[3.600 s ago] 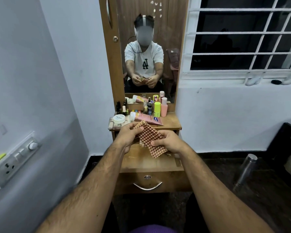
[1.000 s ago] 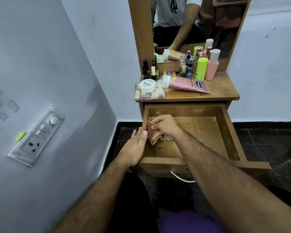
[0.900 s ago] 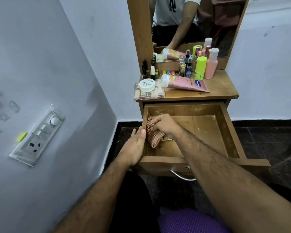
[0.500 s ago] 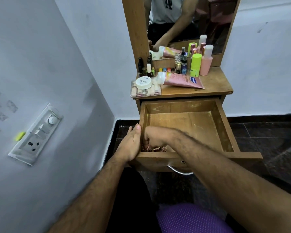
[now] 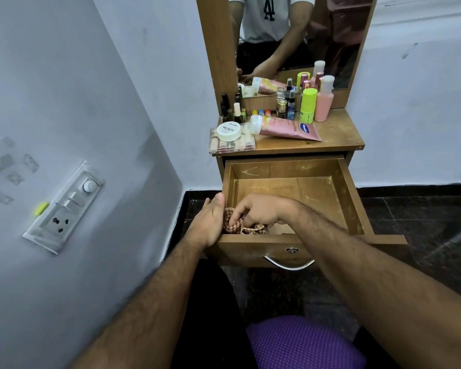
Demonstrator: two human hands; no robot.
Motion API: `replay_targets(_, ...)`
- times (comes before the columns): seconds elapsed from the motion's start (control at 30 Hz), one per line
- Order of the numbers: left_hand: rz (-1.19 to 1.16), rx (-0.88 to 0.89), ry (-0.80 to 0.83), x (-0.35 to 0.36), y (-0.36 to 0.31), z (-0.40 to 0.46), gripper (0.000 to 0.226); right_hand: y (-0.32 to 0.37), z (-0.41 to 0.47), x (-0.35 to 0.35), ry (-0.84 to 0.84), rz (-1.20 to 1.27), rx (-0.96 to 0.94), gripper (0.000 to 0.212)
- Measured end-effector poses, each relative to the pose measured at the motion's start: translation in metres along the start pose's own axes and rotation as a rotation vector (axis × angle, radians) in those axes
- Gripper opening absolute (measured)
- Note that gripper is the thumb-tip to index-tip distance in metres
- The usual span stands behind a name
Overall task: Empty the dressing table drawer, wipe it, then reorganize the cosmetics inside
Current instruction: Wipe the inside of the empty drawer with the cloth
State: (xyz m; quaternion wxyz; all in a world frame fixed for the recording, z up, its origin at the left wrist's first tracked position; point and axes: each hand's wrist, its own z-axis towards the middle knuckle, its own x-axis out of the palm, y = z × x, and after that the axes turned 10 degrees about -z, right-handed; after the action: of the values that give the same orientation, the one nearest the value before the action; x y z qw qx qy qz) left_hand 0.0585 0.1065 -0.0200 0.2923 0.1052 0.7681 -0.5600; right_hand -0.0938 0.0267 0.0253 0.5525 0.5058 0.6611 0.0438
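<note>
Right hand (image 5: pixel 261 213) grips checked cloth (image 5: pixel 233 226) in open drawer (image 5: pixel 351 198); left hand (image 5: pixel 206 225) flat against its side; grey wall (image 5: pixel 91 102) beside

The cloth (image 5: pixel 234 226) is checked red and cream. The drawer (image 5: pixel 290 182) is golden-brown wood with pale scuffs. The tube (image 5: pixel 288 128) is pink with a white cap; one bottle (image 5: pixel 308 105) is lime green, another bottle (image 5: pixel 324 101) salmon pink. The cushion (image 5: pixel 301 342) is purple with dots.

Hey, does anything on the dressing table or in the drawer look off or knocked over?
The pink tube lies flat while the bottles behind it stand upright. The drawer floor shows pale scuffs.
</note>
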Motion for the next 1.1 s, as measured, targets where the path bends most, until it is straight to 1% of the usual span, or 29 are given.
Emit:
replay_targets(0.07, -0.021, 0.004, -0.033, 0.0, 0.004, 0.001, 0.109, 0.018, 0.003, -0.003, 0.038, -0.274, -0.09, 0.038)
replay_targets(0.1, -0.033, 0.002, -0.045, 0.0, 0.006, 0.002, 0.117, 0.026, 0.006, -0.003, 0.045, -0.356, -0.107, 0.039)
replay_targets(0.17, -0.048, -0.003, -0.055, 0.0, 0.008, 0.003, 0.123, 0.03, 0.008, -0.001, 0.051, -0.399, -0.09, 0.041)
replay_targets(0.27, -0.084, -0.008, -0.055, 0.0, 0.004, 0.001, 0.125, 0.023, 0.004, 0.001, 0.06, -0.371, -0.07, 0.041)
replay_targets(0.4, -0.129, -0.051, -0.063, 0.001, 0.003, -0.003, 0.106, 0.016, 0.003, 0.007, 0.057, -0.365, -0.042, 0.043)
replay_targets(0.5, -0.127, -0.052, -0.065, 0.001, 0.004, -0.002, 0.099, 0.02, 0.001, 0.01, 0.032, -0.399, -0.032, 0.043)
replay_targets(0.57, -0.102, -0.058, -0.055, 0.001, 0.003, -0.001, 0.093, 0.024, 0.001, 0.008, 0.054, -0.486, 0.002, 0.035)
replay_targets(0.63, -0.089, -0.045, -0.047, 0.002, 0.002, -0.001, 0.078, 0.027, 0.0, 0.001, 0.085, -0.582, 0.072, 0.022)
replay_targets(0.7, -0.078, -0.038, -0.045, 0.002, 0.002, -0.002, 0.076, 0.023, -0.001, -0.008, 0.094, -0.517, 0.12, 0.03)
replay_targets(0.73, -0.076, -0.041, -0.045, 0.001, 0.002, -0.001, 0.078, 0.02, 0.001, -0.012, 0.105, -0.445, 0.118, 0.036)
replay_targets(0.77, -0.073, -0.042, -0.046, 0.001, 0.004, 0.001, 0.081, 0.019, 0.001, -0.015, 0.12, -0.383, 0.111, 0.038)
replay_targets(0.83, -0.058, -0.035, -0.04, 0.002, 0.005, 0.002, 0.083, 0.016, 0.007, -0.01, 0.1, -0.314, 0.11, 0.025)
replay_targets(0.9, -0.052, -0.017, -0.035, 0.002, 0.004, 0.002, 0.081, 0.007, 0.016, 0.003, 0.074, -0.222, 0.147, 0.016)
replay_targets(0.97, -0.056, -0.008, -0.044, 0.003, 0.003, 0.001, 0.077, 0.0, 0.019, 0.013, 0.05, -0.094, 0.201, 0.014)
replay_targets(1.0, -0.051, -0.016, -0.042, 0.003, 0.001, 0.0, 0.074, -0.003, 0.018, 0.014, 0.066, -0.066, 0.213, 0.017)
replay_targets(1.03, -0.042, -0.028, -0.035, 0.003, 0.001, 0.0, 0.073, -0.003, 0.016, 0.012, 0.083, -0.086, 0.191, 0.014)
replay_targets(1.07, -0.027, -0.035, -0.022, 0.003, 0.0, 0.001, 0.073, -0.001, 0.014, 0.01, 0.122, -0.095, 0.166, 0.011)
replay_targets(1.1, -0.018, -0.038, -0.016, 0.003, 0.0, 0.001, 0.074, 0.004, 0.012, 0.004, 0.185, -0.15, 0.138, 0.013)
